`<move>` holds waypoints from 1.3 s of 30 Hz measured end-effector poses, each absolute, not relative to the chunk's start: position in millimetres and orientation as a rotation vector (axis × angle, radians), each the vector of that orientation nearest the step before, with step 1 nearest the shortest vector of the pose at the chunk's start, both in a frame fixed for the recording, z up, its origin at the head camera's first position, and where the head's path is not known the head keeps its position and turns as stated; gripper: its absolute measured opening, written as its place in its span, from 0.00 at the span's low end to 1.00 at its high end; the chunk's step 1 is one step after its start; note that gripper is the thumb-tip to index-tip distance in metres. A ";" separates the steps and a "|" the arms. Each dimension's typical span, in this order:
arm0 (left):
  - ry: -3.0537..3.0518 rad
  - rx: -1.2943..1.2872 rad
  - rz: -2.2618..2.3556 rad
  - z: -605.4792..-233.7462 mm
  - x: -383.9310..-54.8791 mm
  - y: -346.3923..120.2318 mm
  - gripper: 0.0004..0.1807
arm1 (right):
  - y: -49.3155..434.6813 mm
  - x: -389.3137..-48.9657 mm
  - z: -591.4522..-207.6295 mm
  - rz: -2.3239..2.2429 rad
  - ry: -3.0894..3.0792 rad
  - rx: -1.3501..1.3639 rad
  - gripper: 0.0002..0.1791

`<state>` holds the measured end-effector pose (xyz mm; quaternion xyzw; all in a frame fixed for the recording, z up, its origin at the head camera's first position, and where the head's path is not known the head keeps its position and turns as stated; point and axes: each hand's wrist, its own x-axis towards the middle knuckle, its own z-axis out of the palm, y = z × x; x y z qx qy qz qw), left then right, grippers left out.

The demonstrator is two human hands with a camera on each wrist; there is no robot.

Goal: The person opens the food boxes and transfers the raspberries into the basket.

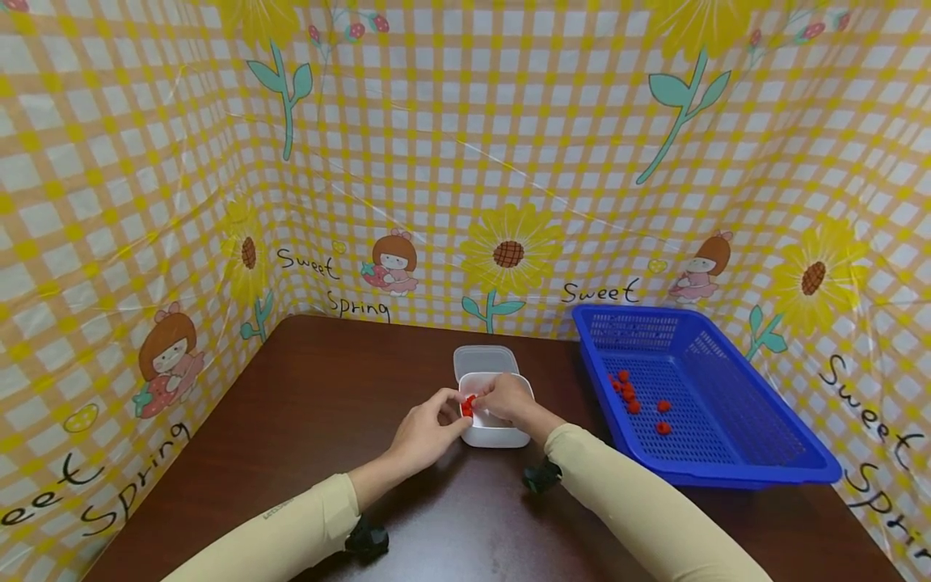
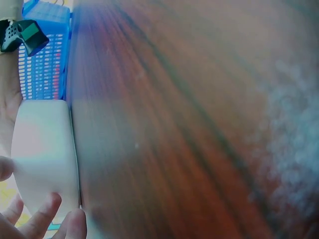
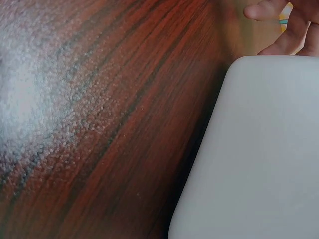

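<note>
A white plastic food box [image 1: 497,437] stands on the table with its translucent lid [image 1: 486,359] behind it. My left hand [image 1: 422,428] holds the box at its left side, thumb towards the front; in the left wrist view, its fingers [image 2: 44,214] lie against the white wall. My right hand [image 1: 509,398] reaches over the rim into the box from the right. Its curled fingertips pinch a small red berry, like a raspberry [image 1: 469,399], at the inner left wall, beside other red ones. The fingers partly hide these berries. The right wrist view shows mostly the box's outer wall [image 3: 264,149].
A blue perforated basket [image 1: 727,470] stands on the right of the table, with several red berries [image 1: 629,396] towards its left side. The dark wooden table [image 1: 334,388] ends against a yellow checked cloth [image 1: 436,162] at the back and sides.
</note>
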<state>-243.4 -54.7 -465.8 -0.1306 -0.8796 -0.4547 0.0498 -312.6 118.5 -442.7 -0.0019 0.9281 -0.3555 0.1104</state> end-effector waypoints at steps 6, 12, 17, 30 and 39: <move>-2.682 -0.386 -1.390 -466.0 -242.9 -54.3 0.18 | 118.1 -311.9 -443.9 -1.060 2.725 -0.012 0.09; -2.681 -0.388 -1.403 -463.5 -243.2 -54.3 0.18 | 118.3 -311.1 -440.3 -1.056 2.723 -0.015 0.08; -2.674 -0.394 -1.390 -464.8 -244.3 -53.9 0.18 | 118.3 -311.4 -438.5 -1.058 2.724 -0.007 0.12; -2.676 -0.405 -1.392 -466.5 -243.0 -54.8 0.18 | 118.7 -311.5 -439.0 -1.008 2.768 -0.046 0.20; -2.674 -0.405 -1.393 -467.2 -243.5 -55.4 0.18 | 120.0 -309.2 -427.1 -0.979 2.805 -0.129 0.11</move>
